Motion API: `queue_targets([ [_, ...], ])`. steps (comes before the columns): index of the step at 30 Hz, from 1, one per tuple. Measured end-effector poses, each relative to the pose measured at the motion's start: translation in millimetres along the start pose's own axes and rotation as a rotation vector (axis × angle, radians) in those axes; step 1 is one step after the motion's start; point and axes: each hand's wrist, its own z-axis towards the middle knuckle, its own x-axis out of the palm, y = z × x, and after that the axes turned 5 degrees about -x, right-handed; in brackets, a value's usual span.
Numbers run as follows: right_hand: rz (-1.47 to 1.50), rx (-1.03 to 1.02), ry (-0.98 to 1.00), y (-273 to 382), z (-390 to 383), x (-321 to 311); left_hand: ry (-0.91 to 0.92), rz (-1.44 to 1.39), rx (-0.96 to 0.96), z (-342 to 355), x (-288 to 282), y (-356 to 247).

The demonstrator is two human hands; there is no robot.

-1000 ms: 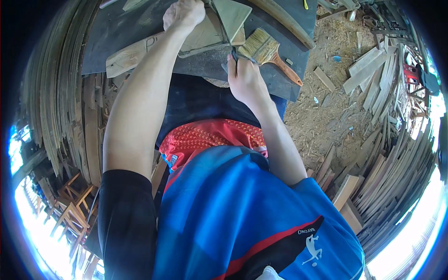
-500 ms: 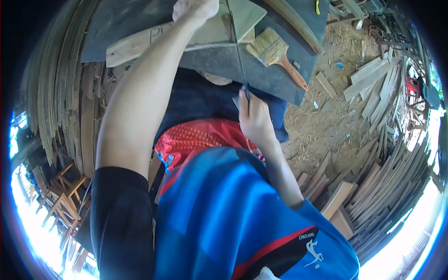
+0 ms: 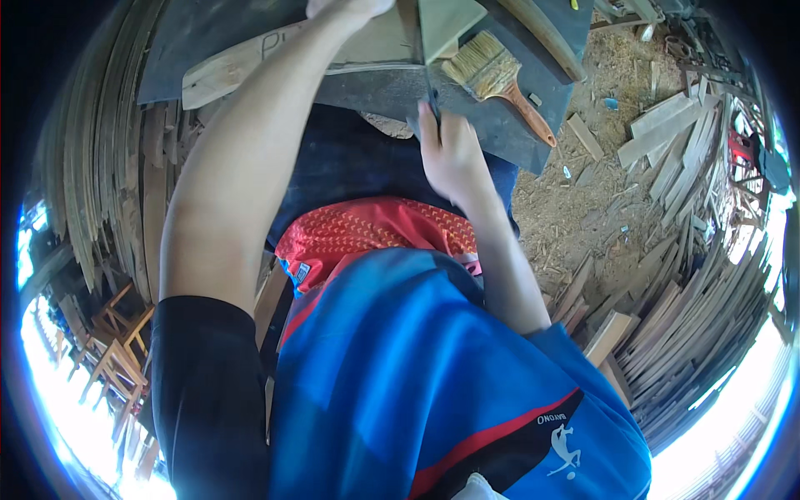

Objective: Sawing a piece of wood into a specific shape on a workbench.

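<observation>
A: Beginning with the largest thing, what could go wrong from here?

B: The dark worktop point(image 3: 208, 33) carries everything, and the pale wooden board point(image 3: 383, 46) lies on its far part. I notice nothing that fastens it, so it could, I believe, slide or turn if it is not pressed firmly. The wide brush point(image 3: 492, 71), to the right, could be knocked if the right hand point(image 3: 454, 150) swings outwards. This hand has its fingers curled around the handle point(image 3: 432, 97) of a thin blade point(image 3: 423, 33), perhaps a saw. If the blade is twisted, it could jump, and the left hand point(image 3: 354, 7), on its left side, might be hurt.

A: And what can you not make out well?

B: The far side of the board is cut off. The left forearm point(image 3: 258, 133) passes over the wood, so I cannot tell whether the plank point(image 3: 221, 79) at the left is the same piece. The blade's far end is also out of view, and how deep it sits is unclear. Of the left hand only a part shows; whether its fingers are pressing, gripping or loose, I cannot tell
</observation>
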Motion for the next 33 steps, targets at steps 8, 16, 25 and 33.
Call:
queue_targets([
  [8,-0.038,0.013,0.052,-0.4,1.4,1.5,0.025,-0.012,-0.008,-7.0,-9.4,-13.7],
  [16,0.066,0.086,0.114,-2.4,4.0,6.0,0.104,-0.023,-0.05,-7.8,-17.4,-11.0],
  [25,0.184,0.127,0.001,14.6,-1.0,2.4,0.08,-0.031,-0.051,-7.4,-12.0,-7.4],
  [33,0.126,0.186,0.18,18.8,-10.9,4.3,0.063,0.002,-0.034,-7.6,-5.0,-3.7],
])
